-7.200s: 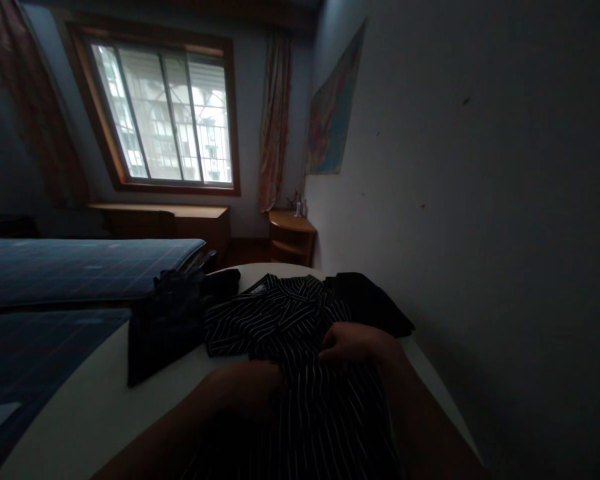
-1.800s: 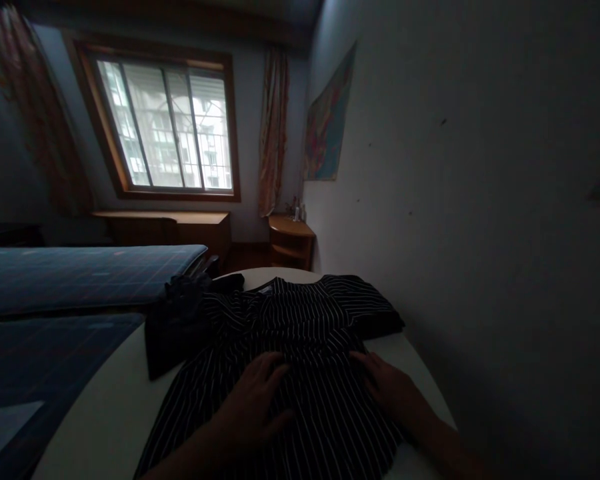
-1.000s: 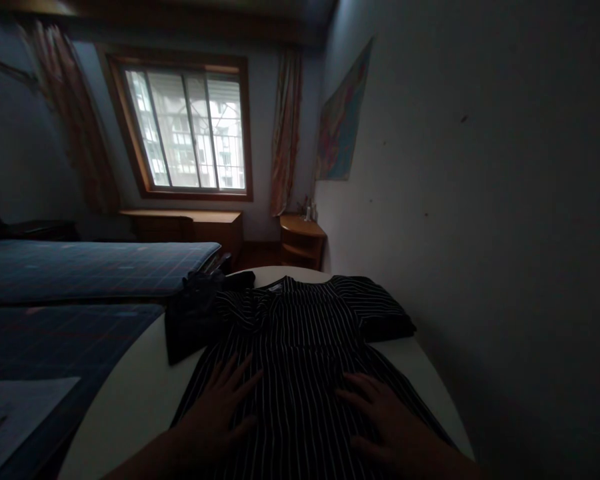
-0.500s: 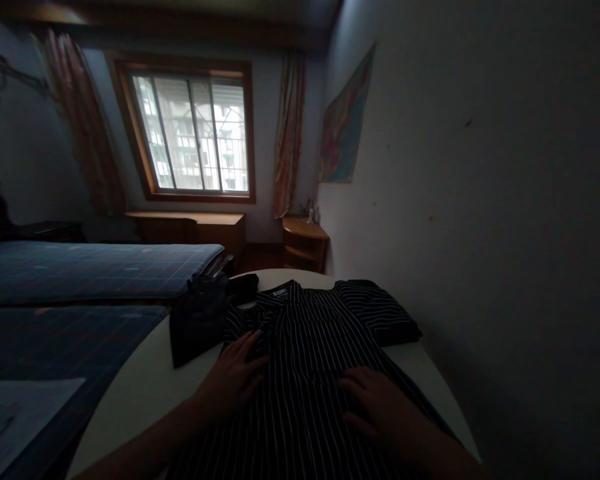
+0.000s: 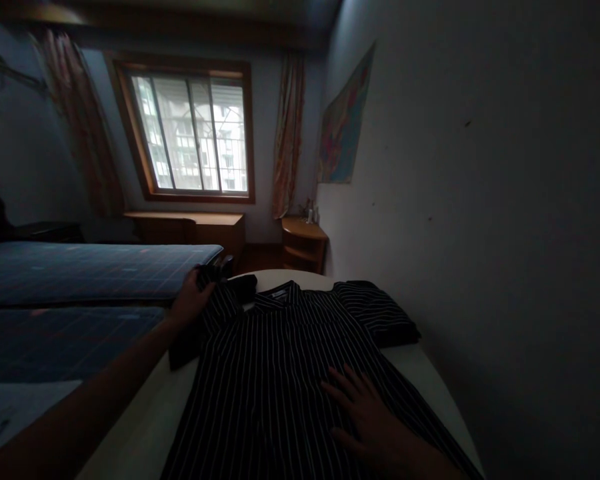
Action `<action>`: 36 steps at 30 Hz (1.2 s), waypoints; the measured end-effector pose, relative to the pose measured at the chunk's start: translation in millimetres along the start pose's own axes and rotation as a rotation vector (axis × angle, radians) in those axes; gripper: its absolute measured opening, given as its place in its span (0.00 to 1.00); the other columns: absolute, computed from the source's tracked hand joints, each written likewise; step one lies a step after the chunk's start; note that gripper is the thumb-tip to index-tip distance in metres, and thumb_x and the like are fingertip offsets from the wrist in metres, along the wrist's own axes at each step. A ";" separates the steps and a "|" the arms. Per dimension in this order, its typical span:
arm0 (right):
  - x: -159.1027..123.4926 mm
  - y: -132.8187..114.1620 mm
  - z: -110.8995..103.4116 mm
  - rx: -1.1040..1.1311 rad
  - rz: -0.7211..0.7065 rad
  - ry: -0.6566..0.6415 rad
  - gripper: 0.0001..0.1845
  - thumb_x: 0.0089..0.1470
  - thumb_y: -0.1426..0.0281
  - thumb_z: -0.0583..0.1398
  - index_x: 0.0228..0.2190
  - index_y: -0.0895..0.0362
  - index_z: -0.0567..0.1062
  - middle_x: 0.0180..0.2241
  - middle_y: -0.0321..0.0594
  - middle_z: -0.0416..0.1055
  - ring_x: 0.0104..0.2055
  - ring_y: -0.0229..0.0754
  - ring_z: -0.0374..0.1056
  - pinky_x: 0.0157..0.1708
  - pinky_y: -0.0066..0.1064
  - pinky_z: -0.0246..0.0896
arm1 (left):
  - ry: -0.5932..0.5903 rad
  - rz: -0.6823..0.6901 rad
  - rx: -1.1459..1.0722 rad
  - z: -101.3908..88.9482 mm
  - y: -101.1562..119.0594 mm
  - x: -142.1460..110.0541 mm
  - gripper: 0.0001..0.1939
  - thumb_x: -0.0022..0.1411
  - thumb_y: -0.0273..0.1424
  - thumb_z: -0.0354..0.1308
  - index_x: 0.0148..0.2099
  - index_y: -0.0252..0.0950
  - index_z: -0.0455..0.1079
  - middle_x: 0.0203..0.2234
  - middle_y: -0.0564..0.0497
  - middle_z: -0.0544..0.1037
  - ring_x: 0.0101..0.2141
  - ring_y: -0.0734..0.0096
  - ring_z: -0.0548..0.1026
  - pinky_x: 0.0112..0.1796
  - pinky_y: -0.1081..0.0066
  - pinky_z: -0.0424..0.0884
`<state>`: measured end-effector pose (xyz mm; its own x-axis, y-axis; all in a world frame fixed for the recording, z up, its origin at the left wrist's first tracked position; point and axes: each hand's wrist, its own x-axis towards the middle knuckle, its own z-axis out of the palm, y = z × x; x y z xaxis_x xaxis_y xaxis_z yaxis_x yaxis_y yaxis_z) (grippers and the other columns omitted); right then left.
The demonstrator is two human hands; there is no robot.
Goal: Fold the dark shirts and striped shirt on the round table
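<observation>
A dark shirt with thin white stripes [image 5: 275, 373] lies spread on a round white table [image 5: 415, 363], collar toward the window. My right hand [image 5: 365, 417] lies flat on the shirt's lower right part, fingers spread. My left hand [image 5: 193, 300] reaches to the shirt's far left side and its fingers are closed on the left sleeve [image 5: 220, 300], over a dark garment [image 5: 185, 343] beside it. The right sleeve [image 5: 380, 313] lies out toward the wall.
A bed with a blue checked cover [image 5: 80, 273] runs along the left. A window [image 5: 193, 137] with curtains, a wooden desk [image 5: 190, 227] and a corner shelf [image 5: 303, 240] stand at the back. A plain wall [image 5: 480, 200] with a map [image 5: 343, 123] is on the right.
My left hand has moved from the shirt's front up and left to the left sleeve and closed on it. My right hand has slid slightly down the shirt and stays flat.
</observation>
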<state>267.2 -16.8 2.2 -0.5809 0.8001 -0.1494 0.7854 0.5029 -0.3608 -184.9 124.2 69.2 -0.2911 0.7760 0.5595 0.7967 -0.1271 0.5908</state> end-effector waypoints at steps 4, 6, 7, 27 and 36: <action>6.7 -5.0 9.1 -0.010 0.070 0.036 0.39 0.60 0.42 0.49 0.67 0.42 0.51 0.71 0.40 0.38 0.71 0.61 0.26 0.64 0.66 0.26 | 0.033 -0.076 0.057 -18.8 -8.6 37.0 0.29 0.60 0.34 0.54 0.61 0.29 0.58 0.56 0.39 0.69 0.57 0.54 0.67 0.57 0.54 0.65; 11.6 -8.2 17.3 -0.015 0.104 0.067 0.41 0.59 0.41 0.49 0.67 0.42 0.50 0.71 0.41 0.38 0.71 0.64 0.26 0.63 0.68 0.27 | 0.016 -0.094 0.100 -18.4 -12.4 44.1 0.29 0.58 0.33 0.55 0.61 0.28 0.59 0.56 0.38 0.69 0.56 0.52 0.68 0.55 0.55 0.67; 13.8 -10.5 20.8 -0.019 0.120 0.080 0.42 0.58 0.40 0.49 0.67 0.43 0.50 0.71 0.42 0.38 0.71 0.65 0.26 0.63 0.69 0.27 | 0.001 -0.100 0.125 -15.9 -14.3 44.5 0.29 0.56 0.32 0.55 0.60 0.27 0.60 0.55 0.38 0.69 0.56 0.51 0.68 0.55 0.55 0.67; 39.7 -33.7 29.8 0.040 -0.070 -0.004 0.51 0.51 0.37 0.55 0.68 0.42 0.46 0.71 0.49 0.32 0.70 0.72 0.26 0.60 0.74 0.22 | -0.713 0.333 0.595 89.4 61.7 -54.1 0.17 0.67 0.37 0.50 0.52 0.37 0.72 0.44 0.41 0.80 0.46 0.51 0.78 0.48 0.54 0.68; 61.4 -23.4 36.4 0.034 -0.059 -0.022 0.55 0.47 0.36 0.57 0.68 0.40 0.44 0.70 0.47 0.29 0.69 0.74 0.23 0.58 0.76 0.19 | -0.704 0.247 0.592 156.5 61.6 -47.6 0.30 0.70 0.48 0.39 0.59 0.30 0.67 0.55 0.30 0.72 0.55 0.44 0.71 0.54 0.50 0.61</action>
<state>205.4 8.7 -32.0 -0.6305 0.7622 -0.1470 0.7426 0.5371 -0.4002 -39.0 176.1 -12.0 0.1532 0.9875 0.0366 0.9881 -0.1535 0.0047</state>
